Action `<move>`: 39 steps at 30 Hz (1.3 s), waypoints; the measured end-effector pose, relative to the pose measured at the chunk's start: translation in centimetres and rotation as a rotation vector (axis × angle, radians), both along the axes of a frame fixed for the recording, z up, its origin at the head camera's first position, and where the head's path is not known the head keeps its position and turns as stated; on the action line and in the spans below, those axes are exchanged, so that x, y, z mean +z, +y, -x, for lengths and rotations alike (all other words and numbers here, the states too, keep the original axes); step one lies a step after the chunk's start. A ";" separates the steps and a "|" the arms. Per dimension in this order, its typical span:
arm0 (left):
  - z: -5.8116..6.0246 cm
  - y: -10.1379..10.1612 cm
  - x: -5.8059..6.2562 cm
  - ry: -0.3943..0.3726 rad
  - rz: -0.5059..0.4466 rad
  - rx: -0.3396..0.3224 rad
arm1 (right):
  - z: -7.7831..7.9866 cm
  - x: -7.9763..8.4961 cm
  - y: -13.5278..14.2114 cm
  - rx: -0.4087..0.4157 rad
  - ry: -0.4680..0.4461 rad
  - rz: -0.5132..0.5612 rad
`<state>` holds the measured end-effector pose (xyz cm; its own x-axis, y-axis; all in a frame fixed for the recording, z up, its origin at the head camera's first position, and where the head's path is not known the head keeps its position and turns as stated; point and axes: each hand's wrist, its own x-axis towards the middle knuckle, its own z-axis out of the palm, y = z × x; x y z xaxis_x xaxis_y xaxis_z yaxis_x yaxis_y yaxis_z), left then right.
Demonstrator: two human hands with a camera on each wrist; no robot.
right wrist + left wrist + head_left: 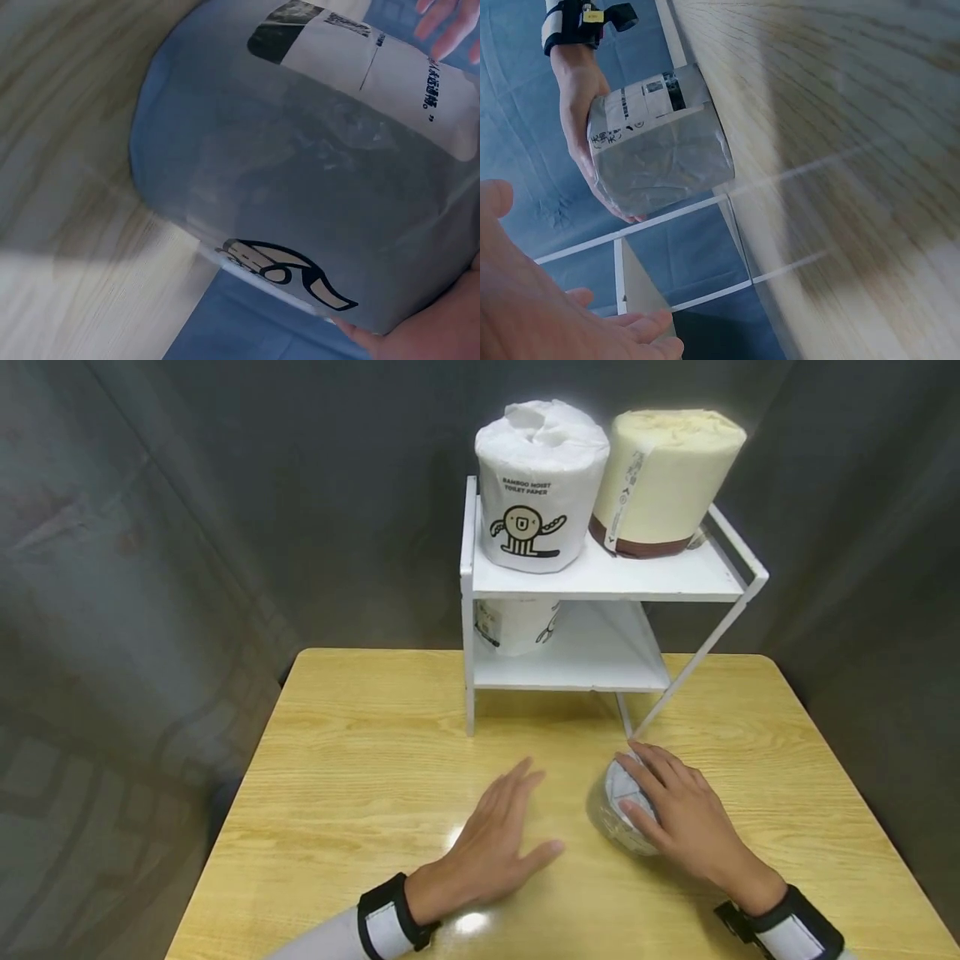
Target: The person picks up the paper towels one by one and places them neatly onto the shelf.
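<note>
A wrapped toilet paper roll [627, 789] stands on the table in front of the shelf's right leg. Over its top end curves my right hand [686, 818], thumb on the near side and fingers towards the far rim. In the left wrist view the grey-looking roll [664, 146] shows a printed label, with the right hand [577, 120] around its upper end. A cartoon print marks the roll [300, 165] in the right wrist view. To its left, my left hand [491, 843] hovers over the table, fingers extended and thumb spread, holding nothing.
A white two-tier shelf [570, 685] stands at the table's back. Its top tier bears a white toilet paper roll [542, 485] and a cream roll [667, 481]; another roll [517, 627] sits below, partly hidden. Dark curtains [360, 527] surround the wooden table [360, 760].
</note>
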<state>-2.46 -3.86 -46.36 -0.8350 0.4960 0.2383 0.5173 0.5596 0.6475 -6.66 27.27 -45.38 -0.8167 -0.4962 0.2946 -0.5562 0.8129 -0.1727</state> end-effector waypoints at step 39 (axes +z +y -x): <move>0.0 0.1 -0.2 -0.087 -0.070 0.080 | -1.4 -0.9 -5.3 0.077 0.066 0.018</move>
